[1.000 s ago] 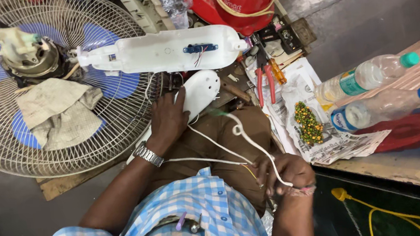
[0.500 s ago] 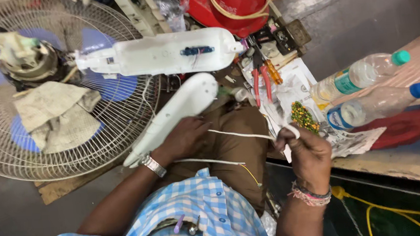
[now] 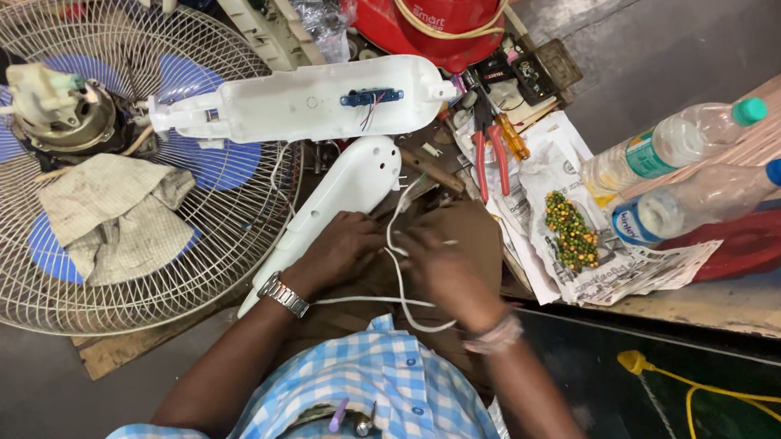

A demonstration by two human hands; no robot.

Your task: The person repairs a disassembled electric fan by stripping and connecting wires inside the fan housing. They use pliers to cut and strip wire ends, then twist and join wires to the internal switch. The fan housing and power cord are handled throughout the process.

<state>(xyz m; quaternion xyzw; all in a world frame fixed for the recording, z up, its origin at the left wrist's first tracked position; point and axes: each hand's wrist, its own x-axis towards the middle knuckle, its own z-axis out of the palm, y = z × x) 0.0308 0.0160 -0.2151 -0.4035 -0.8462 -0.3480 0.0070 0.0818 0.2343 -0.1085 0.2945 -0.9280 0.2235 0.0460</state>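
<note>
Seen from above, the left hand (image 3: 342, 251) is gripping a white plastic housing (image 3: 329, 208) lying across the lap, while the right hand (image 3: 440, 257) is pinching a white cord (image 3: 395, 279) — best kept slack and guided steadily, not yanked.

The left hand (image 3: 342, 251) covers part of the white fan cover (image 3: 334, 205). The rag (image 3: 116, 218) hides some blue blades. The yellow cord (image 3: 701, 395) runs off the bottom edge.

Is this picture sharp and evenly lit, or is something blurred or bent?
Head view: mostly sharp; the right hand is slightly motion-blurred, the left hand on the white cover clearer. Lighting soft, no hard glare. The wide lens bends the fan grille toward the edges.
</note>
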